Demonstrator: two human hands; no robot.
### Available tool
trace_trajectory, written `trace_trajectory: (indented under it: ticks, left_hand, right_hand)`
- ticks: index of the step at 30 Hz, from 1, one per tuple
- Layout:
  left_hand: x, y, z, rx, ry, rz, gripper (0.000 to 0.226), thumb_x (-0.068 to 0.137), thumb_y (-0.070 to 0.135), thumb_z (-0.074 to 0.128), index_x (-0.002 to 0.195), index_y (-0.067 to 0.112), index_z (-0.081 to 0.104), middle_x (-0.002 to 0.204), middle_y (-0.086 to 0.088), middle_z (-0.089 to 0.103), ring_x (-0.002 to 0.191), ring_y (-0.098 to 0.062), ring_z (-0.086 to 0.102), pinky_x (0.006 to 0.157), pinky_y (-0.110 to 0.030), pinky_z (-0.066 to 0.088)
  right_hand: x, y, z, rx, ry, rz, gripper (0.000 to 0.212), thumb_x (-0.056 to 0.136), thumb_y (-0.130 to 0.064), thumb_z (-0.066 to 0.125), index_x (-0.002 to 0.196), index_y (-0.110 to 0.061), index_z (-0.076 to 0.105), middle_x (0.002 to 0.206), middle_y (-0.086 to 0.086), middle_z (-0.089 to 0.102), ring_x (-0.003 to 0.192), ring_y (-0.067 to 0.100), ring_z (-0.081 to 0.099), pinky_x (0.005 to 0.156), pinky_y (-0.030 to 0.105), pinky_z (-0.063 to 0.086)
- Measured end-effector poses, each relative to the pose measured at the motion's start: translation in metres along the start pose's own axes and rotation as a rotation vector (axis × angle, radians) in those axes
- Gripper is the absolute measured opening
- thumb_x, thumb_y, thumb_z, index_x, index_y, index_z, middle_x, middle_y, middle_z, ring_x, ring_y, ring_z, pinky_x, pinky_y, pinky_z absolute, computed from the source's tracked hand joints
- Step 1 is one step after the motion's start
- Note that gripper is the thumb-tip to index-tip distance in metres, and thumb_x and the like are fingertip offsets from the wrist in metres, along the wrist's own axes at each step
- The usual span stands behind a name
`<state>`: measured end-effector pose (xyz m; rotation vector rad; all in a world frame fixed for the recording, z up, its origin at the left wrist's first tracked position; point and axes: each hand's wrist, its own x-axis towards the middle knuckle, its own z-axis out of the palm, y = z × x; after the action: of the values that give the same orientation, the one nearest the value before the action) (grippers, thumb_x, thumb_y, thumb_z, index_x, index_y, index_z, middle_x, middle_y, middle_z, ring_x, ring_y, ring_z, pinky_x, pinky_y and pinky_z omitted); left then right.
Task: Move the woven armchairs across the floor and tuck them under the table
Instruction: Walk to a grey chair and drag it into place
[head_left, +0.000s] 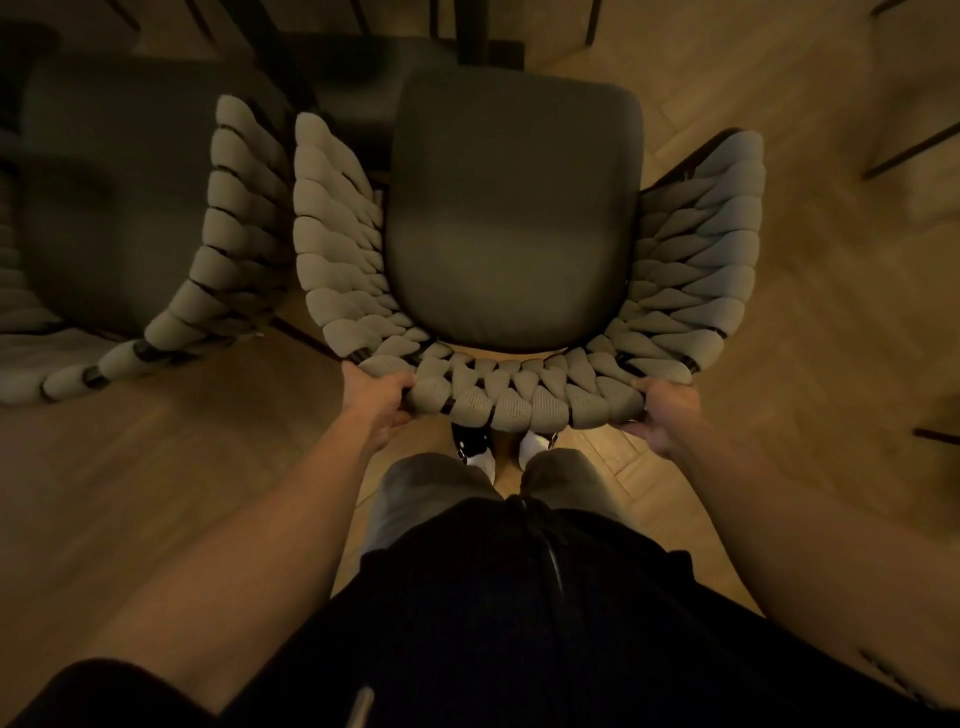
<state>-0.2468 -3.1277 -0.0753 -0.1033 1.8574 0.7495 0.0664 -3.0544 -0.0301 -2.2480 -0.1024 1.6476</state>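
The left hand (376, 397) curls over the back rim of the woven armchair (514, 270), thumb on top of the padded weave and fingers tucked beneath the edge. The right hand (662, 415) grips the same rim at the opposite corner of the backrest, fingers wrapped under the weave. Between the two hands the curved backrest bows toward the person, and just below it a pair of white shoes (535, 444) shows on the floor.

Forward of the hands lies the chair's dark seat cushion (514, 208), with the woven arms flaring out to either side. Beyond the cushion's far edge stand the dark legs of the table (470, 31); the seat's front sits close to them, though how far it reaches under the top cannot be told.

Just outside the left hand, a second woven armchair (218, 249) stands nearly touching the held one, arm beside arm, leaving only a thin gap there. Outside the right hand the wooden floor (805, 286) lies open, its boards in a herringbone pattern, with thin dark furniture legs (909, 150) farther off toward the edge. The room is dim and warm-lit.
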Motion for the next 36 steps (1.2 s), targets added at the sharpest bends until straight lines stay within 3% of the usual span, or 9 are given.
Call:
trace_trajectory:
  ticks: [5,9,14,20,25,29,32,36]
  left_hand:
    - [-0.002,0.0,0.016,-0.034,0.001,-0.032,0.072,0.086,-0.002,0.072,0.14,0.027,0.034,0.138,-0.01,0.052,0.12,-0.037,0.06,0.077,-0.058,0.061]
    - [-0.004,0.001,0.019,-0.027,0.033,-0.047,0.07,0.086,-0.004,0.071,0.14,0.024,0.034,0.135,-0.011,0.054,0.118,-0.036,0.06,0.066,-0.05,0.062]
    - [-0.007,0.005,0.015,0.016,0.046,-0.047,0.067,0.089,-0.004,0.069,0.139,0.022,0.033,0.129,-0.009,0.052,0.113,-0.035,0.061,0.055,-0.043,0.057]
    - [-0.008,0.007,0.006,0.025,-0.033,-0.041,0.062,0.091,0.001,0.071,0.134,0.023,0.033,0.13,-0.011,0.056,0.107,-0.035,0.066,0.062,-0.046,0.06]
    - [-0.012,0.008,-0.001,0.018,-0.094,-0.062,0.061,0.091,0.006,0.073,0.136,0.025,0.037,0.131,-0.01,0.058,0.105,-0.037,0.069,0.076,-0.054,0.062]
    - [-0.015,0.009,-0.007,0.013,-0.102,-0.071,0.057,0.093,0.006,0.071,0.139,0.021,0.04,0.134,-0.01,0.059,0.105,-0.036,0.07,0.077,-0.049,0.063]
    - [-0.021,0.008,-0.01,0.019,-0.085,-0.065,0.055,0.095,0.003,0.068,0.143,0.01,0.041,0.131,-0.017,0.062,0.102,-0.033,0.072,0.072,-0.042,0.063]
    - [-0.031,0.01,-0.016,0.154,-0.022,-0.081,0.058,0.096,0.003,0.067,0.146,0.002,0.038,0.12,-0.025,0.067,0.095,-0.035,0.073,0.081,-0.046,0.062]
  right_hand:
    - [0.011,-0.018,-0.006,-0.035,0.031,0.017,0.041,0.102,-0.009,0.056,0.142,-0.01,0.046,0.139,0.016,0.056,0.123,0.036,0.059,0.066,0.047,0.058]
    - [0.015,-0.016,-0.01,-0.037,-0.003,0.006,0.043,0.102,-0.009,0.057,0.143,-0.012,0.046,0.138,0.015,0.057,0.118,0.033,0.06,0.075,0.048,0.058]
    - [0.014,-0.01,-0.009,-0.054,-0.02,0.014,0.042,0.101,-0.013,0.06,0.142,-0.012,0.049,0.138,0.013,0.058,0.124,0.034,0.059,0.071,0.048,0.059]
    - [0.015,-0.008,-0.012,-0.075,-0.064,0.021,0.041,0.102,-0.016,0.059,0.141,-0.009,0.049,0.131,0.013,0.058,0.123,0.033,0.059,0.077,0.048,0.058]
    - [0.016,-0.008,-0.024,-0.119,-0.144,0.002,0.037,0.102,-0.017,0.058,0.138,-0.011,0.05,0.113,0.006,0.062,0.096,0.025,0.064,0.087,0.046,0.057]
    - [0.012,-0.004,-0.032,-0.157,-0.147,-0.039,0.039,0.103,-0.018,0.057,0.141,-0.01,0.048,0.124,0.011,0.062,0.109,0.031,0.064,0.095,0.048,0.056]
    - [0.01,0.0,-0.035,-0.196,-0.118,-0.045,0.042,0.103,-0.019,0.058,0.142,-0.007,0.049,0.128,0.015,0.064,0.108,0.033,0.067,0.085,0.043,0.059]
    - [0.006,-0.001,-0.043,-0.312,-0.094,-0.061,0.035,0.102,-0.018,0.058,0.133,-0.002,0.054,0.122,0.016,0.065,0.1,0.027,0.068,0.077,0.037,0.059]
